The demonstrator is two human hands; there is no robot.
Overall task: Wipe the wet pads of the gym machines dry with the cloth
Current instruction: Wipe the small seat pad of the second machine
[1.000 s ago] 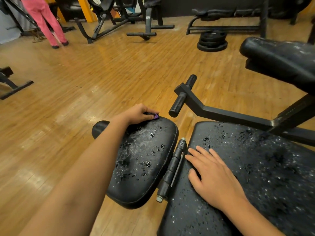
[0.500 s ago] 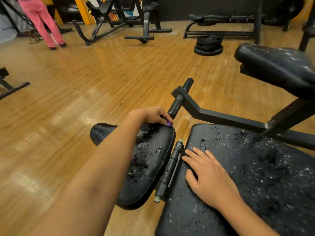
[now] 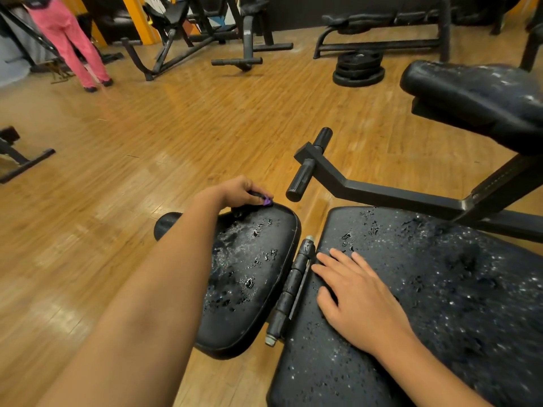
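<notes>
Two black machine pads lie below me, both beaded with water drops. On the far edge of the smaller left pad my left hand is closed around a purple cloth, of which only a small corner shows. My right hand rests flat, fingers spread, on the near left part of the large right pad, holding nothing. A metal hinge joins the two pads. A third black pad sits raised at the upper right, wet too.
A black steel arm with a roller handle crosses just beyond the pads. Wooden floor lies to the left. Stacked weight plates, benches and a person in pink trousers are farther back.
My left hand with the cloth slid right along the small pad's far edge, then back a little left. My right hand has stayed flat on the large pad. The camera shifted slightly.
</notes>
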